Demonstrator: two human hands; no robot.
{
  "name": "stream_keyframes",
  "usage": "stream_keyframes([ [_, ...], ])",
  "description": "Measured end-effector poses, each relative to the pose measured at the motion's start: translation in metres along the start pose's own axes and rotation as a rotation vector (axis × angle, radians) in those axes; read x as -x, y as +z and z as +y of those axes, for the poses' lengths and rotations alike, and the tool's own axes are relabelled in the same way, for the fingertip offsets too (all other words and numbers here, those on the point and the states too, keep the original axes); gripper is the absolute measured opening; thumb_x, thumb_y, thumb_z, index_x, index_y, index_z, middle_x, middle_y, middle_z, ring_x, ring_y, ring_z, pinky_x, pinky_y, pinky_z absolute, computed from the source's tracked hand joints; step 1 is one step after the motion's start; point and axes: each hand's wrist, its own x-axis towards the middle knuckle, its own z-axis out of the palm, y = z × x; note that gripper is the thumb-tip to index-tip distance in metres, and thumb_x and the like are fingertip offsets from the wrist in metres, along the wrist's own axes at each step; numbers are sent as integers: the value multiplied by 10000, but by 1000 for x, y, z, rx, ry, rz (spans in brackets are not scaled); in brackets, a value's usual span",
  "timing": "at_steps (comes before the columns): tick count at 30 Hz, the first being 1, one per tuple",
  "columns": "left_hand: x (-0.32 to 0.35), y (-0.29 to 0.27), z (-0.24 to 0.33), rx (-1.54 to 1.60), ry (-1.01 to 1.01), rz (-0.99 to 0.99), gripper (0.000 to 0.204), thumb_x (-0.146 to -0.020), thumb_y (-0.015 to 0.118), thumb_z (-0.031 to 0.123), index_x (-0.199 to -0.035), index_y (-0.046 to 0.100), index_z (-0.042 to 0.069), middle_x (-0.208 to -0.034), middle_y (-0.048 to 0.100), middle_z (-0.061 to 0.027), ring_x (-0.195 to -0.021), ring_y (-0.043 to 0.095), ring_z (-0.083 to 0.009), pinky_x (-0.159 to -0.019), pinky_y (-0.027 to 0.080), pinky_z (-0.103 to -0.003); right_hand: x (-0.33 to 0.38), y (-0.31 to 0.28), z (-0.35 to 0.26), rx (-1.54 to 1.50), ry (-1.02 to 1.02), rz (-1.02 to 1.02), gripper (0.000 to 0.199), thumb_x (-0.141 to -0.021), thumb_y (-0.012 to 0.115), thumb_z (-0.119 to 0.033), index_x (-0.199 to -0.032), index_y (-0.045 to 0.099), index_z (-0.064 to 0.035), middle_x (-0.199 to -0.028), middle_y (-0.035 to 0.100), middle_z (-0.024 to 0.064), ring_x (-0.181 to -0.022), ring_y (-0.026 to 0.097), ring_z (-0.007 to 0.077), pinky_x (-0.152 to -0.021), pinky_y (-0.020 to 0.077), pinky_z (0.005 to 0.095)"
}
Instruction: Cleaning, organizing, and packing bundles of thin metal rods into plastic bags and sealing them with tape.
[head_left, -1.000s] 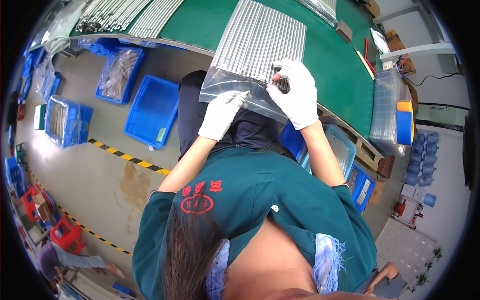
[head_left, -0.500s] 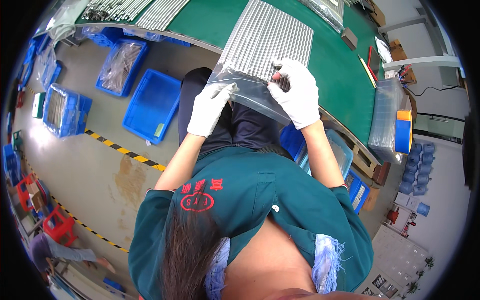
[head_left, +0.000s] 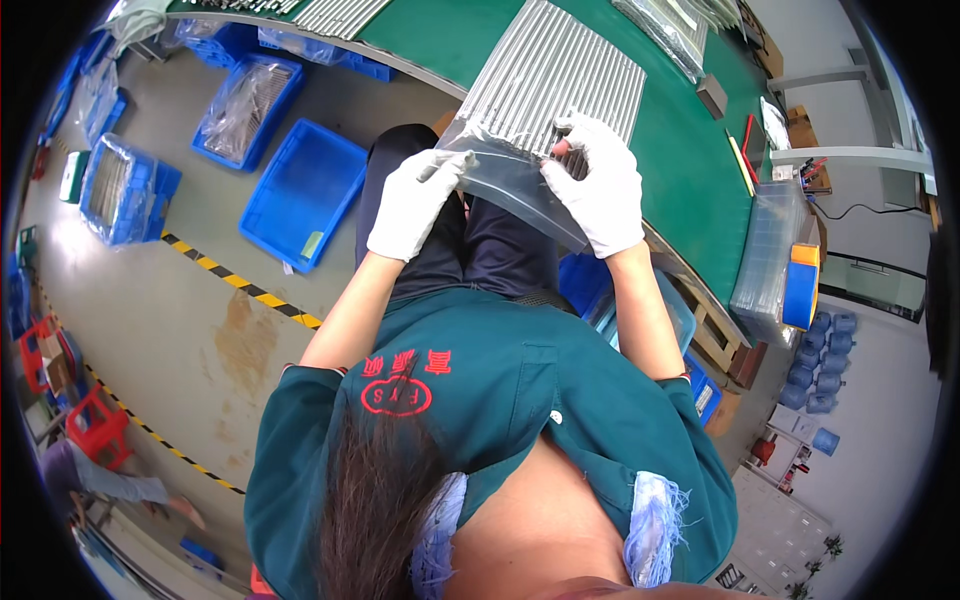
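Note:
Both my hands wear white gloves and hold one clear plastic bag point(head_left: 520, 185) above my lap, at the near edge of the green table point(head_left: 690, 170). My left hand point(head_left: 412, 200) pinches the bag's upper left edge. My right hand point(head_left: 597, 185) grips its right side. Just beyond the bag, a wide row of thin silver metal rods point(head_left: 560, 75) lies side by side on the table.
More bagged rods point(head_left: 670, 25) lie at the table's far side. Blue plastic crates point(head_left: 300, 195) stand on the floor to my left, some with bagged parts point(head_left: 243, 100). A stack of clear bags with a blue tape roll point(head_left: 800, 285) sits at the right. Another person point(head_left: 110, 480) crouches at lower left.
The view has shifted so the table and rods sit closer. My left hand has risen along the bag's edge toward its top; my right hand keeps its grip.

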Motion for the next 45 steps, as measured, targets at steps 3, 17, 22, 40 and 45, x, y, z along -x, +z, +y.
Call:
stream_keyframes([
  [3,-1,-4,0,43,35,25,184,-900,563,110,-991,653,-23,-905,673,-63,-806,605,-105,-744,470,-241,-4,-1,-5,22,-18,-15,168,-673,715,-81,-788,599,-40,-1041,649,112,-1006,613,275,-843,484,338],
  [17,-2,-8,0,-72,65,66,190,-886,588,125,-986,656,-21,-886,661,-78,-810,617,-123,-757,475,-246,-12,3,-13,-80,68,-83,193,-662,707,-120,-809,604,-51,-971,628,108,-889,610,293,-787,485,357],
  [22,-3,-7,-2,-64,5,70,201,-870,607,161,-970,663,-4,-883,652,-80,-806,615,-126,-748,470,-251,-14,5,-14,-52,-10,-60,225,-649,703,-95,-850,609,-55,-936,619,106,-860,612,279,-777,486,356],
  [40,-3,-7,-11,-451,284,42,198,-865,561,129,-1017,662,50,-943,632,-82,-856,608,-202,-774,490,-278,-15,17,-15,-14,-20,13,290,-632,740,-76,-890,614,-41,-985,633,130,-934,622,285,-821,492,347],
  [45,-5,-7,-16,-558,480,64,205,-867,583,193,-1007,672,72,-918,637,-85,-837,615,-215,-751,496,-298,-18,20,-18,-36,6,-3,257,-630,735,-65,-854,614,-35,-988,638,130,-985,612,287,-841,484,355],
])
